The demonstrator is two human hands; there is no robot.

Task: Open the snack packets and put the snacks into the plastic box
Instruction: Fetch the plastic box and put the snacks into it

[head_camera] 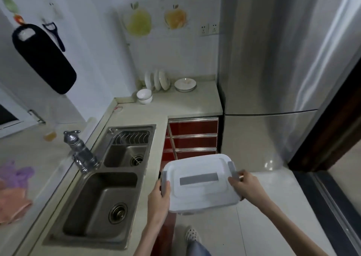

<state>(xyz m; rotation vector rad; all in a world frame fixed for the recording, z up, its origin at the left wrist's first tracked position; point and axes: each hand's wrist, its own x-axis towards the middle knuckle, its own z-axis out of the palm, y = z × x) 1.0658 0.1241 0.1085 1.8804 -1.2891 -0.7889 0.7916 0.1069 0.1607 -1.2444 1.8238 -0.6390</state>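
While no snack packets show anywhere, the holds look like carrying:
Plastic box [199,181]: lidded, at 5 o'clock, carried beside the countertop [156,117].
Left hand [159,199]: fingers curled round the 9 o'clock latch.
Right hand [245,183]: fingers pinching the 3 o'clock latch, steadying it level.

White plastic box [201,183], grey-clipped lid shut, tilted, held above floor beside counter

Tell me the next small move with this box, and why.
Probably set the plastic box down on the countertop by the sink. Left hand and right hand both grip its sides in mid-air, its lid is on, and no snack packets are in view.
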